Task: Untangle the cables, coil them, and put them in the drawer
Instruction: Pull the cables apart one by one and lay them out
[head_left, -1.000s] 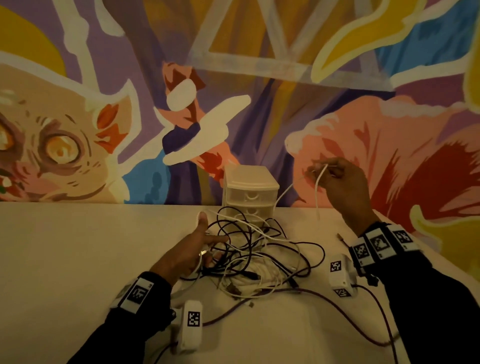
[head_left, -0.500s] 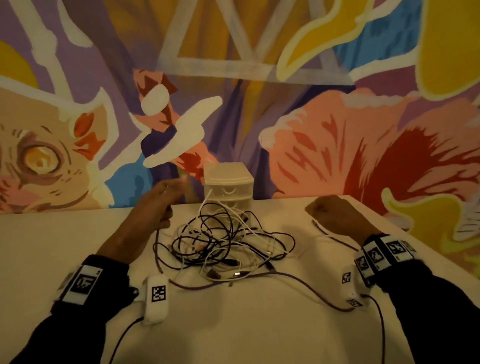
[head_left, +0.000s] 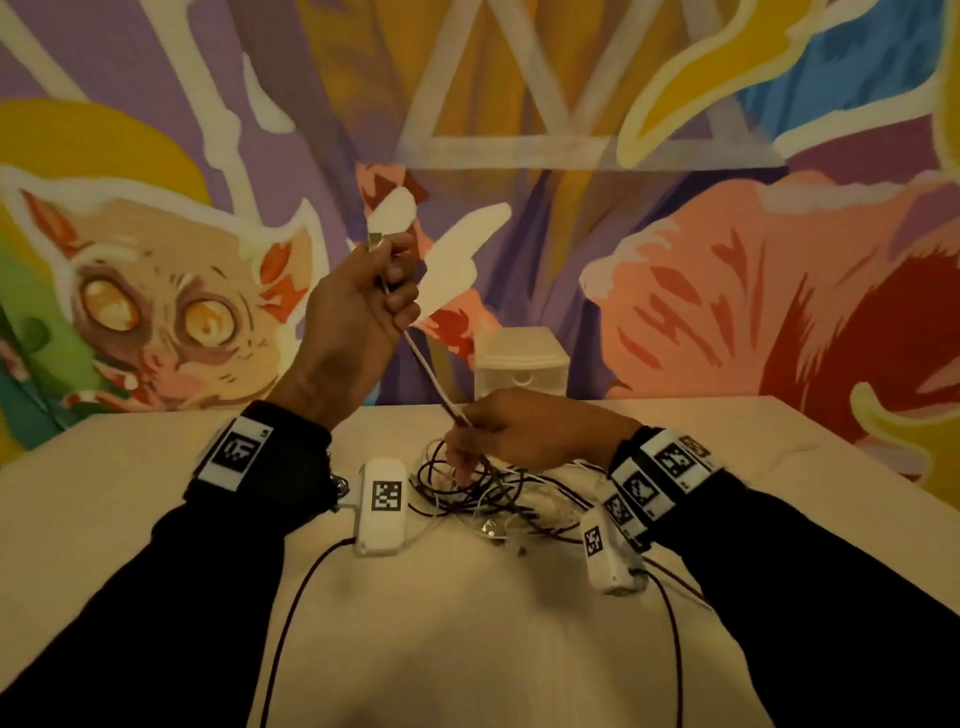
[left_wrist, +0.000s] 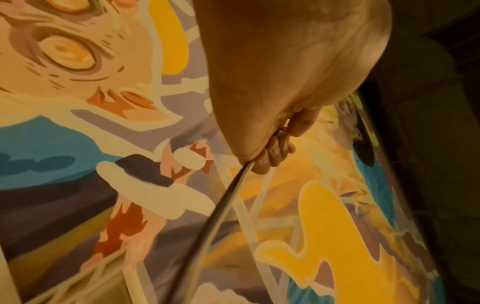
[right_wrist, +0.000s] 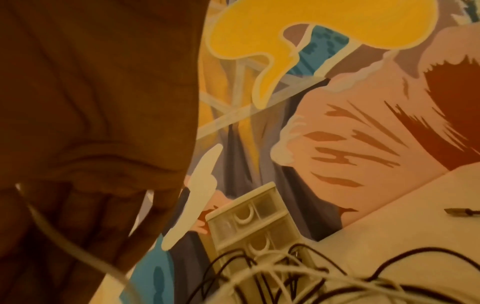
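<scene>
Left hand (head_left: 358, 306) and right hand (head_left: 511, 434) pinching white cable (head_left: 428, 371) above tangled cables (head_left: 498, 493), hiding drawers (head_left: 519, 364).

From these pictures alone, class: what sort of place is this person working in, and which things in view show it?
Probably an indoor studio or recording space, not a workshop: a painted mural fills the wall, a plain table stands against it, and on that sits only a small drawer unit and a cable tangle.
</scene>
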